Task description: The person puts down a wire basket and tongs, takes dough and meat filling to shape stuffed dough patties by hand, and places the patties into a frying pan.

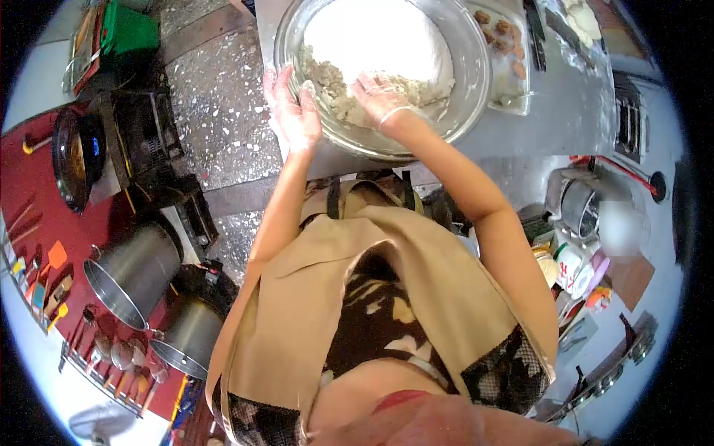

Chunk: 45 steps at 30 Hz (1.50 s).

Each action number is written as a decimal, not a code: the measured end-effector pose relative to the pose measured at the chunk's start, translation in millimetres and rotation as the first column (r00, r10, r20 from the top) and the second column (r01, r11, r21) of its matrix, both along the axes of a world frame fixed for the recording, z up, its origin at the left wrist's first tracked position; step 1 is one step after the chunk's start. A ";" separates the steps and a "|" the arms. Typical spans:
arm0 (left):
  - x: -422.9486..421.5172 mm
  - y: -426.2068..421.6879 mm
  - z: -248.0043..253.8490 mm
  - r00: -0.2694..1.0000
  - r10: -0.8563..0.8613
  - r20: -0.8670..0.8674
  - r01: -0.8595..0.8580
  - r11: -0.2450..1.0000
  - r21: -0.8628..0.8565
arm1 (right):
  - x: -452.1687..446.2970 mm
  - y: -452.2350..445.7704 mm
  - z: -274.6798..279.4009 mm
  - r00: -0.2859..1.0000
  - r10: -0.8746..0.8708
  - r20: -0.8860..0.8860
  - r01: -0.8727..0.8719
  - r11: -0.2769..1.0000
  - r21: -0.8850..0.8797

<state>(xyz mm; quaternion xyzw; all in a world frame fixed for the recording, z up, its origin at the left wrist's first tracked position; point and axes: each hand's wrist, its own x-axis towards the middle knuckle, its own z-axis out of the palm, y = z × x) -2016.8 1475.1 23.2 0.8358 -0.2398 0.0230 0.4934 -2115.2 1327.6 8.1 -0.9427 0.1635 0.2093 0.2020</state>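
A large metal bowl (476,82) stands at the edge of the table, holding a mound of white flour (375,37) and, on the near side, lumpy wet dough (335,93). My right hand (379,100) is inside the bowl, its fingers curled into the dough and partly hidden by it. Something thin and clear, like a plastic glove, covers this hand, with a pale band at the wrist. Against the bowl's left outer side rests my left hand (294,115), fingers stretched and apart, the thumb near the rim; whitish residue coats it.
Right of the bowl, a clear tray (509,56) with brown pieces lies on the metal table (565,111). Large pots (134,275) and a black wok (74,160) are at left, with hanging utensils (123,353) below. Containers (573,267) crowd the right.
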 end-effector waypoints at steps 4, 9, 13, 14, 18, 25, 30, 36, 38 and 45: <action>-1.6 1.8 -6.9 0.999 0.004 0.052 -0.004 1.000 -0.003 | 2.8 4.5 -35.7 1.000 0.025 0.009 -0.025 1.000 -0.009; -0.6 2.3 -7.6 0.996 0.003 0.086 -0.007 0.999 0.049 | 15.0 22.9 -1.5 0.995 0.099 -0.024 -0.102 0.982 -0.159; -2.0 0.3 -9.2 0.993 0.071 0.093 -0.070 0.997 -0.016 | 11.1 20.9 -22.1 0.962 0.229 0.148 -0.203 0.964 -0.170; -2.2 0.6 -8.3 0.995 0.073 0.066 -0.072 0.997 -0.024 | 11.9 17.6 -26.8 0.960 0.237 0.150 -0.209 0.961 -0.180; -0.4 1.3 -14.8 0.995 0.083 0.059 -0.083 0.997 -0.001 | 5.8 5.8 12.7 0.939 0.285 0.191 -0.288 0.958 -0.015; -12.5 7.6 47.5 0.929 -0.254 0.270 0.261 0.965 0.008 | -32.2 -58.1 41.9 0.694 -0.141 0.706 -0.330 0.809 0.485; -8.2 -43.5 39.9 0.847 -0.531 0.016 0.521 0.824 -0.222 | -32.5 -36.0 103.7 0.705 -0.525 0.477 -0.569 -0.018 0.822; -5.6 -68.6 57.3 0.409 -0.657 -0.633 -0.211 0.607 -0.766 | -34.5 -7.3 144.5 0.531 -0.845 -0.063 0.041 -0.048 0.998; -20.2 -75.2 73.6 0.295 -0.716 -0.633 -0.447 0.482 -0.754 | -17.2 -0.5 102.1 0.378 -0.916 -0.136 0.101 -0.105 0.989; -20.7 -45.4 98.0 0.767 -0.590 -0.253 0.471 0.784 -0.404 | -14.7 -18.3 92.2 0.510 -0.778 -0.368 -0.344 -0.577 0.741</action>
